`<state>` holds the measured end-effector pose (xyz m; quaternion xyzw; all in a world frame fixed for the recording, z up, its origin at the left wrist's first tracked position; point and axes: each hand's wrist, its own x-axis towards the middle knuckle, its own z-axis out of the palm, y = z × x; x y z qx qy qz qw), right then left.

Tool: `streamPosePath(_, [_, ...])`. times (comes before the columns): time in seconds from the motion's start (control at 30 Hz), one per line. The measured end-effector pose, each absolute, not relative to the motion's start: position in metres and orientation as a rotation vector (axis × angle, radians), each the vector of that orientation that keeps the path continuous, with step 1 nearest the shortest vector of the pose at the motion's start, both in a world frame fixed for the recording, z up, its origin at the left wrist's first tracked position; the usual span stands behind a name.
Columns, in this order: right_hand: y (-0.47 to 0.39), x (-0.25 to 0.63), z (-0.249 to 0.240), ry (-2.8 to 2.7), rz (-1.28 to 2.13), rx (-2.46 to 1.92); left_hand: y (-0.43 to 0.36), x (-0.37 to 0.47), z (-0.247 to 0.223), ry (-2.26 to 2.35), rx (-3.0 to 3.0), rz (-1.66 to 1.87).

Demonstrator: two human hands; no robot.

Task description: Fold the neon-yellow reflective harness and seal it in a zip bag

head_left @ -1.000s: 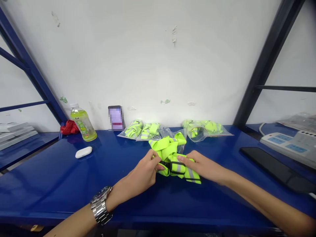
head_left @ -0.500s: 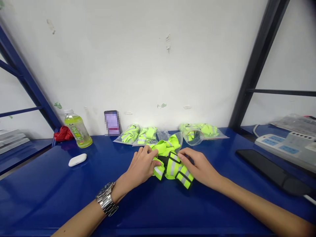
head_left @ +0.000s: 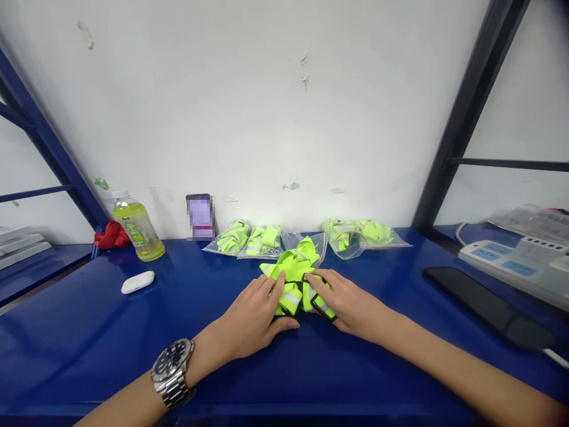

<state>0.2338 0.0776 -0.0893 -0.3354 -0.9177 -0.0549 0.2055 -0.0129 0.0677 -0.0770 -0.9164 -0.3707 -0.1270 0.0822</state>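
Neon-yellow strap bundle (head_left: 294, 279) between left hand (head_left: 253, 314); right hand (head_left: 349, 302)

A white wall (head_left: 267, 107) with small scuffs and chipped spots stands behind a glossy blue table (head_left: 89, 332). At the left a blue frame (head_left: 40, 142) slants up along the wall, and at the right a black post (head_left: 471, 112) leans with a crossbar. The light is even and soft, and it reflects on the table top.

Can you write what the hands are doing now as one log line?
left hand: pressing neon strap bundle | right hand: pressing bundle | surface: blue table
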Motion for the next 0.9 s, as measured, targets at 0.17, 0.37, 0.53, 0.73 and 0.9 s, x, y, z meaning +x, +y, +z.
streamPosePath(0.17, [0.077,0.242,-0.078,-2.581,0.116,-1.006,0.059,-0.008,-0.079,-1.113,-2.783,-0.413])
streamPosePath(0.37, [0.070,0.231,-0.050,-2.409,0.539,-1.041,0.065,-0.002,-0.068,-1.387,-2.874,-0.512])
streamPosePath(0.53, [0.081,0.231,-0.057,-2.306,0.765,-1.182,0.090,0.009,-0.058,-1.401,-2.837,-0.406])
streamPosePath(0.73, [0.091,0.225,-0.075,-2.209,0.150,-1.331,0.112,0.011,-0.067,-1.470,-2.827,-0.323])
streamPosePath(0.9, [0.083,0.219,-0.080,-2.236,-0.253,-1.226,0.107,0.011,-0.079,-1.454,-2.648,-0.465])
